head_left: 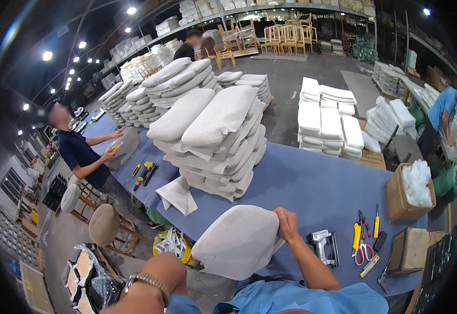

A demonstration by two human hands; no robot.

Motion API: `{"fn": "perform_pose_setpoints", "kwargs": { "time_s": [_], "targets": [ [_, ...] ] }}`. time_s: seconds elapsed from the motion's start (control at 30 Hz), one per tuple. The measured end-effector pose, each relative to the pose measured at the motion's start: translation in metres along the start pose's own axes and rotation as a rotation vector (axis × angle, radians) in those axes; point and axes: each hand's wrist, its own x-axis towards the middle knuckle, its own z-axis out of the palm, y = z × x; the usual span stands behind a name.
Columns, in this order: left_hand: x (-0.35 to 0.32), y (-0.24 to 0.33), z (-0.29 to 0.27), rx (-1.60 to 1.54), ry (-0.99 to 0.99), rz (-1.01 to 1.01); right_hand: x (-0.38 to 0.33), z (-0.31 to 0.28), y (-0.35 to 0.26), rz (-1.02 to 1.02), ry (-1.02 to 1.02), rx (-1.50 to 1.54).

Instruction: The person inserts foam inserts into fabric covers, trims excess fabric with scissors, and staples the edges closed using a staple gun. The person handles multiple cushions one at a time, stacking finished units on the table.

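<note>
In the head view, the right hand [286, 222] is grasping the upper right edge of a grey fabric-covered seat cushion [237, 242] at the blue counter's [312, 188] near edge. The left hand's grip is hidden; I cannot tell. A silver staple gun [324, 247] is lying just beside.

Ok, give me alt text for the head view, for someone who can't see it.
A person's right hand grips the top edge of a grey upholstered seat pad at a blue-covered workbench; the left hand itself is hidden, only the wrist with a watch showing. A staple gun, scissors and a stack of pads lie on the bench; another person works at left.
</note>
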Motion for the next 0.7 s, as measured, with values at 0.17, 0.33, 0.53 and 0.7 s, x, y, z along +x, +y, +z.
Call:
{"fn": "perform_pose_setpoints", "kwargs": {
  "time_s": [0.17, 0.33, 0.53, 0.7],
  "targets": [
    [-0.055, -0.013, 0.003, 0.539, -0.199, -0.967, -0.001, -0.002, 0.006, -0.008, 0.052, 0.041],
    [-0.175, -0.058, 0.013, 0.698, -0.69, -1.417, -0.008, -0.024, 0.017, 0.02, 0.071, -0.05],
    [-0.175, -0.045, 0.007, 0.784, -0.744, -1.633, -0.035, -0.025, 0.089, 0.198, 0.1, -0.062],
    [-0.188, 0.013, -0.017, 0.922, -0.647, -1.652, -0.051, -0.011, 0.129, 0.312, 0.083, 0.059]
  ]
}}
